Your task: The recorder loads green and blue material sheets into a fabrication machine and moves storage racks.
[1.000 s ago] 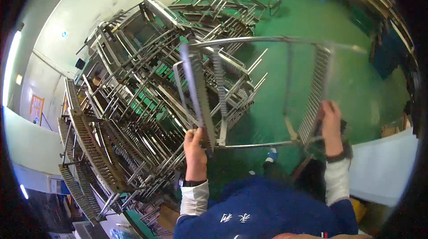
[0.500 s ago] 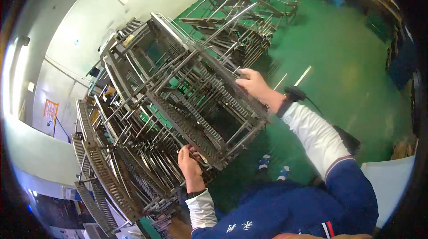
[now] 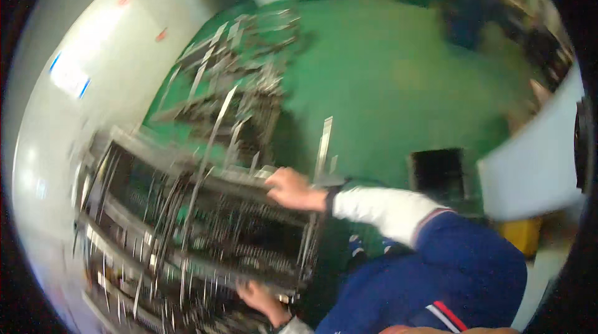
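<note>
A dark metal rack with toothed, slotted rails and thin crossbars lies in front of me at the left, smeared by motion. My right hand is closed over its far edge near the right corner, the fingers curled onto the rail. At the near edge of the same rack is my left hand. Its fingers reach onto the rail, but blur hides whether they grip. More slotted metal frames lie under and beside the rack at the lower left, too blurred to separate.
Several metal frames stand piled on the green floor beyond the rack. A pale wall runs along the left. At the right are a dark flat square thing, a light panel and a yellow box.
My view has swung to the right, so the rack and both hands sit lower and farther left. The right hand stays on the rack's far edge, and the left stays at its near edge.
</note>
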`<state>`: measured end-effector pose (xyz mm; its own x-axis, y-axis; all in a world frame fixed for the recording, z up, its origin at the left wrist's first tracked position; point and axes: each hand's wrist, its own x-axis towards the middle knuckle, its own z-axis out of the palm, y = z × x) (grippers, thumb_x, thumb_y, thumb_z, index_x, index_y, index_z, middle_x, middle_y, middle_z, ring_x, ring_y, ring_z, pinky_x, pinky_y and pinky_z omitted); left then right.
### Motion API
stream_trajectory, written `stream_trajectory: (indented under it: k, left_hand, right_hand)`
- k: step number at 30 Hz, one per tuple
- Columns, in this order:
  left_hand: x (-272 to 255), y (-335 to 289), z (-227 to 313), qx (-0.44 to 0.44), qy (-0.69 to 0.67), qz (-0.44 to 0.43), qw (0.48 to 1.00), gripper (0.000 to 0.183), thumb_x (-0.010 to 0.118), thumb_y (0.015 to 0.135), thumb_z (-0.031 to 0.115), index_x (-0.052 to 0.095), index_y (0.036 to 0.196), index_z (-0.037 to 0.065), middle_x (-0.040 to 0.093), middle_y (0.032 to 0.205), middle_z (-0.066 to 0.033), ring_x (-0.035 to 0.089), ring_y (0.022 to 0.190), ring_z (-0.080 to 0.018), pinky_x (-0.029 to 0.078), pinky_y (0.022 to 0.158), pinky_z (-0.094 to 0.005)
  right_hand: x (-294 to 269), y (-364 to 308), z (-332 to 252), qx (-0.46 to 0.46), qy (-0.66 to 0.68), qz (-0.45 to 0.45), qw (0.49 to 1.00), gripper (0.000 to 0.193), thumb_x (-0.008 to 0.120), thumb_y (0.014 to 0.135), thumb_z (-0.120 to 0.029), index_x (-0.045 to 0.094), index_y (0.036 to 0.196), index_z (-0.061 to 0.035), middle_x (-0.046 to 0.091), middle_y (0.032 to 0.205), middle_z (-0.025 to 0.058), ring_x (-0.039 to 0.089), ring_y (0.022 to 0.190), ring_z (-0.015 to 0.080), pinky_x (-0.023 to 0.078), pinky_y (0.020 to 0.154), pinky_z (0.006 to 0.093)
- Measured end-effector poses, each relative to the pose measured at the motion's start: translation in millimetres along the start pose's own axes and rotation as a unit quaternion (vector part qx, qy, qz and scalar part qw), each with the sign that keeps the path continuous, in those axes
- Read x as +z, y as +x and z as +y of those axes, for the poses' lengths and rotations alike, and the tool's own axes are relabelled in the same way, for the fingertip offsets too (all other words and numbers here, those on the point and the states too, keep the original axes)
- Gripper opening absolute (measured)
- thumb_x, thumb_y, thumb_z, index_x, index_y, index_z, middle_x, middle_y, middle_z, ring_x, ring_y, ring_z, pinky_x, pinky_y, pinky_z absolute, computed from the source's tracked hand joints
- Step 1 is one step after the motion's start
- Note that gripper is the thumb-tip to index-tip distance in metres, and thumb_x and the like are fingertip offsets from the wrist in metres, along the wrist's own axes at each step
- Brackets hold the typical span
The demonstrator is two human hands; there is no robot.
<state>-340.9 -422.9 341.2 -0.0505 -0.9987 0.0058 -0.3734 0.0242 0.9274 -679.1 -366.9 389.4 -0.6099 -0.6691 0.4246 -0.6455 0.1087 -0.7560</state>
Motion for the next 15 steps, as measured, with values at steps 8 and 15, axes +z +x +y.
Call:
stream_trajectory:
  k: [8, 15]
  left_hand:
    - [18, -21, 110, 0.227, 0.315, 0.095, 0.916, 0.043, 0.051, 0.088, 0.028, 0.043, 0.125, 0.008, 0.047, 0.119, -0.0156, 0.048, 0.106, -0.0306, 0.038, 0.091, -0.0393]
    - [105, -68, 156, 0.179, -0.024, -0.141, 0.973, 0.032, 0.05, 0.088, 0.018, 0.049, 0.117, 0.004, 0.052, 0.114, -0.0144, 0.049, 0.099, -0.0259, 0.037, 0.086, -0.0369]
  right_hand:
    - [13, -47, 57, 0.163, 0.027, -0.132, 0.977, 0.038, 0.057, 0.077, -0.038, 0.055, 0.092, -0.0027, 0.058, 0.086, 0.0202, 0.055, 0.081, 0.0382, 0.042, 0.068, 0.0453]
    - [-8, -69, 59, 0.109, 0.034, -0.094, 0.989, 0.038, 0.06, 0.074, -0.031, 0.056, 0.097, -0.0018, 0.058, 0.085, 0.0193, 0.055, 0.083, 0.0374, 0.043, 0.072, 0.0453]
